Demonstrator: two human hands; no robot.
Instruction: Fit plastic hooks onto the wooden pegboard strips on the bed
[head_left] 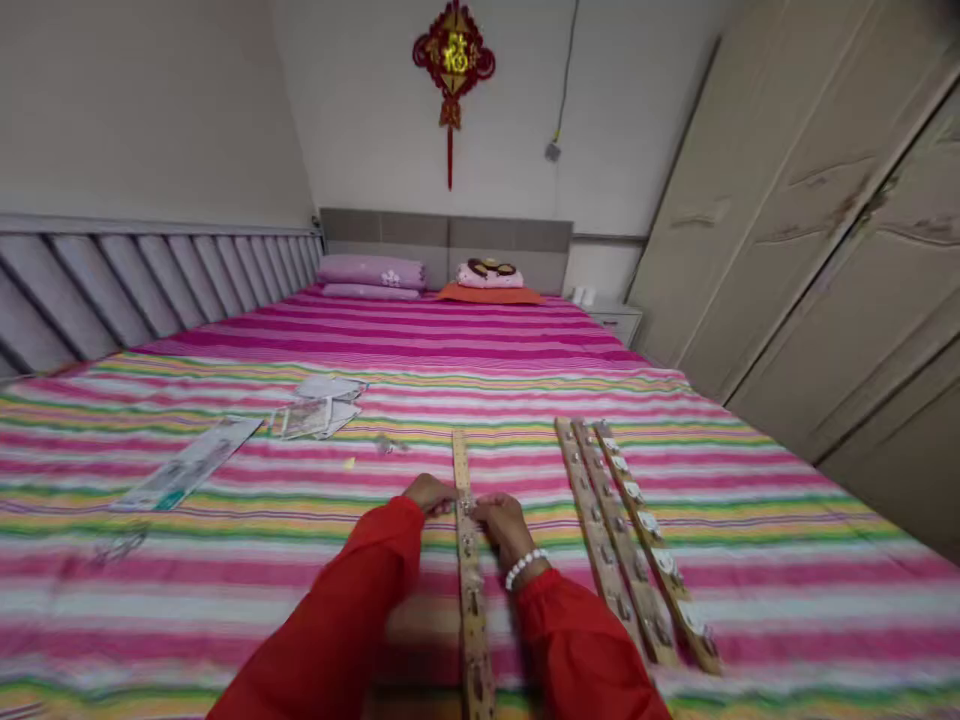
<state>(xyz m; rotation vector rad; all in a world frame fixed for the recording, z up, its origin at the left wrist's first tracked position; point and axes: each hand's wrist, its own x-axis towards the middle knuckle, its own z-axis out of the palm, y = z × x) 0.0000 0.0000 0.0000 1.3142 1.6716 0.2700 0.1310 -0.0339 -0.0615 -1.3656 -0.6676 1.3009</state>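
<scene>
With both hands brought in to the middle of the bed, head view, only view: the perforated wooden strip (460,455) lies flat on the striped sheet (247,560), its long axis running away from me toward the headboard (510,240), near end past the bottom edge of view. My left hand (429,494) is at its left side, my right hand (501,520) at its right. So strip lies rightward of the left fingertips, leftward of the right ones; both about equally near, neither clearly closer. Fingertips meet over a small metal fitting (466,506), part way along; more fittings sit nearer me, bare holes beyond.

Hand state: fingers of each drawn in narrow, pinch-like. Left, can't tell whether it grips the fitting, the strip edge or nothing. Right, tips at the fitting, grip itself too small to tell.

Three more strips (609,505) with fittings lie side by side, well apart, off to my right, slanting. To my left: long packet (191,468), papers (315,408), a small clear bag (388,444).

Writing: gold character on the red wall hanging (454,52), looks like 福. Packet has a green patch, print unreadable. Papers printed, too blurred. No brand I can make out.
</scene>
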